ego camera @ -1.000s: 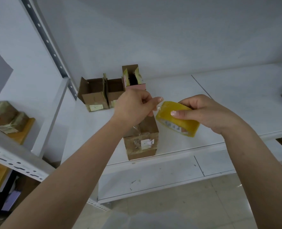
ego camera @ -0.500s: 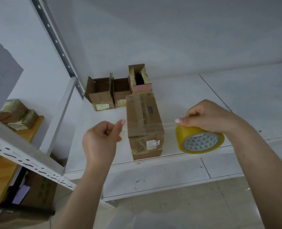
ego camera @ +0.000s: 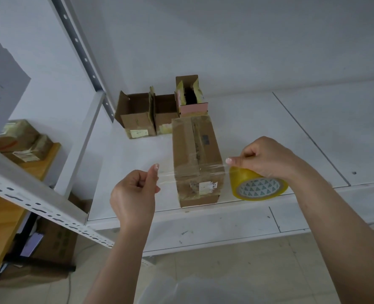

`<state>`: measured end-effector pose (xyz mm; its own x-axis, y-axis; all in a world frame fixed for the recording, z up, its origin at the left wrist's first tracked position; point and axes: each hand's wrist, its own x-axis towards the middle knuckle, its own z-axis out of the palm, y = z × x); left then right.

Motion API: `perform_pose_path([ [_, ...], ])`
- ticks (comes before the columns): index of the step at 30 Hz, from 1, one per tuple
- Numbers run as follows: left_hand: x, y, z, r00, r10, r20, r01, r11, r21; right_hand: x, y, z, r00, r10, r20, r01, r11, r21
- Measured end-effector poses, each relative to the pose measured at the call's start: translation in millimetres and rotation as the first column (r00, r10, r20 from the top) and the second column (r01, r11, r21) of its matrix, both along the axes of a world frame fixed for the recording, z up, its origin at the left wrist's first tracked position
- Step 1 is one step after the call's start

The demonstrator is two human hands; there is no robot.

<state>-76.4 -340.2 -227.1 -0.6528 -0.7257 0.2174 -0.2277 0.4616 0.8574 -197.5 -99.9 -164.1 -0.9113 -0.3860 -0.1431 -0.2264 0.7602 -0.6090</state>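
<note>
Over brown box (ego camera: 195,150), clear tape (ego camera: 166,174) between pinching left hand (ego camera: 134,194) and right hand (ego camera: 267,159) around yellow roll (ego camera: 258,187)

The tape roll (ego camera: 259,185) under the right hand (ego camera: 267,159) is yellow, its core white with small green triangles. The tape strip (ego camera: 166,175) running to the left hand (ego camera: 135,191) is clear. Between the two, the carton (ego camera: 195,150) is brown with a white label (ego camera: 204,187). Beyond it, one open box (ego camera: 193,107) shows pink.

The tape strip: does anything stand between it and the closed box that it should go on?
Nothing visible does. The tape strip stretches from the left hand to the tape roll in the right hand, directly over the closed box.
</note>
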Motion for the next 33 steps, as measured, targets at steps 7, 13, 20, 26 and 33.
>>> perform_pose_path([
  [7,-7.2,15.9,-28.5,0.990,-0.101,0.101,0.085,0.984,0.154,1.3,-1.9,-31.0,0.994,-0.013,0.112,0.024,0.995,-0.097],
  [13,-14.2,29.8,-34.3,0.957,-0.165,0.238,0.170,0.986,-0.001,-0.2,-1.4,-35.8,0.988,-0.015,0.155,0.038,0.989,-0.143],
  [20,-16.9,38.2,-41.8,0.902,-0.247,0.354,0.178,0.960,0.216,-0.6,-0.5,-39.2,0.987,-0.024,0.156,0.048,0.988,-0.148],
  [26,-20.8,25.1,-46.1,0.880,-0.261,0.397,0.266,0.963,0.044,-2.2,1.4,-40.6,0.987,-0.024,0.158,0.051,0.984,-0.169],
  [33,-27.4,-63.0,-65.1,0.775,-0.046,0.630,0.342,0.869,-0.357,3.5,-5.8,-43.7,0.990,-0.036,0.138,0.065,0.976,-0.210],
])
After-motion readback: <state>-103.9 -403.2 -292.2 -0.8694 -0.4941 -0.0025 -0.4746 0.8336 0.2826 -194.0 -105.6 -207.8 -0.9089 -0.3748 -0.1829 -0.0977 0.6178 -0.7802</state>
